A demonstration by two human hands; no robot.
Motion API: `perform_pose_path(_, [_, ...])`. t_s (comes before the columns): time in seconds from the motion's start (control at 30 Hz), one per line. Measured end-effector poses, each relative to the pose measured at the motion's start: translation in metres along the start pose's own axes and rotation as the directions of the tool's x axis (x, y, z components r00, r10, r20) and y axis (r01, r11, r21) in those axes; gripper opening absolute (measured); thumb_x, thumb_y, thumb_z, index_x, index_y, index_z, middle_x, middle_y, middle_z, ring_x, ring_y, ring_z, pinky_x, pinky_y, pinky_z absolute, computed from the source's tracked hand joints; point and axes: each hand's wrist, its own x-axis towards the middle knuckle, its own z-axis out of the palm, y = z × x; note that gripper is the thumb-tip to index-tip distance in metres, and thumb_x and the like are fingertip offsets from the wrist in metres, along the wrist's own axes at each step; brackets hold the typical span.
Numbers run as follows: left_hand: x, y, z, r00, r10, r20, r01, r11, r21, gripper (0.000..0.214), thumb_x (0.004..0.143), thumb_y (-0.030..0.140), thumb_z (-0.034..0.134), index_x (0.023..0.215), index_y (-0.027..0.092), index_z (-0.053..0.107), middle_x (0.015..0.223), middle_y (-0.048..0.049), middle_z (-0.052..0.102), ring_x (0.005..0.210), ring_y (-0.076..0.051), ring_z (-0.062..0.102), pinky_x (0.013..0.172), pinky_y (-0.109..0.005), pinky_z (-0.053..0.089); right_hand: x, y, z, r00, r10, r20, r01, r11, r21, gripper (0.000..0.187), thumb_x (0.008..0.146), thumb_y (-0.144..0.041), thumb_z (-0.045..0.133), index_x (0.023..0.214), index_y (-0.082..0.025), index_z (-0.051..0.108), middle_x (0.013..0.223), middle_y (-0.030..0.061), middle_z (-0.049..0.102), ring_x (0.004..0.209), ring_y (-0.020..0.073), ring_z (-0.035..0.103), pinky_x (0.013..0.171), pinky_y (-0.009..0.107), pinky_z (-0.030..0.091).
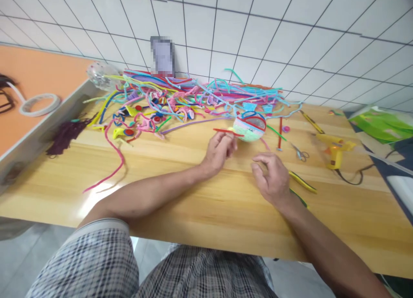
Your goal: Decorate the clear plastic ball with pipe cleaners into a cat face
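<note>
On wooden table [180, 212] | left hand [219, 150] pinches red pipe cleaner [226, 132] | tiled wall [258, 31] behind

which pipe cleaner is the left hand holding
The short straight red pipe cleaner, pinched by the left hand beside the pale green ball. The other pipe cleaners lie loose on the table, untouched.

Single head-worn view, looking forward and down, close over the table [180, 212], tiled wall [290, 35] beyond
</note>
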Motion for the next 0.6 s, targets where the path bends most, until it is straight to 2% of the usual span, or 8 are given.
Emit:
perform_pose_path(0.07, [0.014,0.008,-0.002,0.983,-0.101,-0.156,0.079,0.987,-0.141,0.033,0.111,0.053,0.067,0.097,0.024,0.058,0.076,0.0045,0.065,0.049,-0.01,0.048,0.049,-0.025,0.034,0.0,0.0,0.002,1.0,-0.017,0.027,0.017,1.0,0.001,0.02,0.112,-0.019,0.069,0.128,-0.029,0.072,0.109,0.0056,0.086,0.098,0.028,0.084,0.088,0.043,0.068])
perform_pose_path(0.13, [0.026,0.013,-0.005,0.946,-0.208,-0.25,0.143,0.957,-0.254,0.037,0.117,0.059,0.06,0.105,0.024,0.059,0.078,0.0048,0.065,0.046,-0.01,0.05,0.048,-0.025,0.036,0.0,-0.001,0.003,0.998,-0.028,0.053,0.027,1.0,0.008,0.019,0.113,-0.019,0.068,0.128,-0.029,0.073,0.108,0.006,0.086,0.098,0.0278,0.083,0.088,0.044,0.068])
perform_pose_path(0.2, [0.032,0.014,-0.007,0.921,-0.274,-0.277,0.189,0.936,-0.297,0.04,0.121,0.06,0.056,0.105,0.023,0.059,0.078,0.005,0.064,0.046,-0.01,0.051,0.049,-0.024,0.038,0.001,-0.002,0.003,0.996,-0.034,0.077,0.034,0.999,0.004,0.017,0.114,-0.019,0.068,0.127,-0.028,0.073,0.108,0.006,0.086,0.099,0.0277,0.083,0.088,0.044,0.068])
perform_pose_path(0.27, [0.033,0.011,-0.008,0.928,-0.275,-0.252,0.208,0.943,-0.261,0.036,0.122,0.051,0.054,0.101,0.022,0.061,0.076,0.0048,0.063,0.046,-0.01,0.052,0.049,-0.024,0.038,0.002,-0.003,0.002,0.994,-0.045,0.1,0.046,0.999,-0.006,0.016,0.115,-0.018,0.068,0.127,-0.028,0.072,0.107,0.0059,0.085,0.098,0.0273,0.082,0.089,0.043,0.067])
perform_pose_path(0.37, [0.028,0.003,-0.009,0.971,-0.177,-0.163,0.156,0.978,-0.138,0.026,0.118,0.031,0.054,0.097,0.021,0.065,0.076,0.0038,0.065,0.05,-0.01,0.054,0.051,-0.024,0.038,0.006,-0.004,-0.001,0.99,-0.067,0.122,0.067,0.998,0.009,0.022,0.113,-0.01,0.064,0.125,-0.027,0.071,0.106,0.0055,0.085,0.096,0.0253,0.081,0.088,0.041,0.065])
perform_pose_path(0.43, [0.027,-0.002,-0.012,0.991,-0.075,-0.109,0.068,0.996,-0.06,0.023,0.114,0.026,0.058,0.094,0.02,0.066,0.076,0.0033,0.066,0.053,-0.009,0.055,0.053,-0.024,0.038,0.009,-0.004,-0.003,0.987,-0.09,0.133,0.083,0.995,0.056,0.029,0.111,-0.002,0.058,0.119,-0.027,0.069,0.102,0.0039,0.083,0.093,0.0233,0.079,0.086,0.039,0.063])
perform_pose_path(0.6, [0.03,-0.006,-0.022,0.986,0.164,-0.042,-0.161,0.984,0.079,0.028,0.111,0.038,0.07,0.09,0.02,0.071,0.077,0.0016,0.068,0.061,-0.01,0.056,0.063,-0.025,0.045,0.009,-0.006,-0.002,0.976,-0.127,0.179,0.087,0.973,0.215,0.033,0.107,0.001,0.056,0.094,-0.029,0.058,0.082,-0.0026,0.07,0.075,0.0187,0.068,0.075,0.035,0.054])
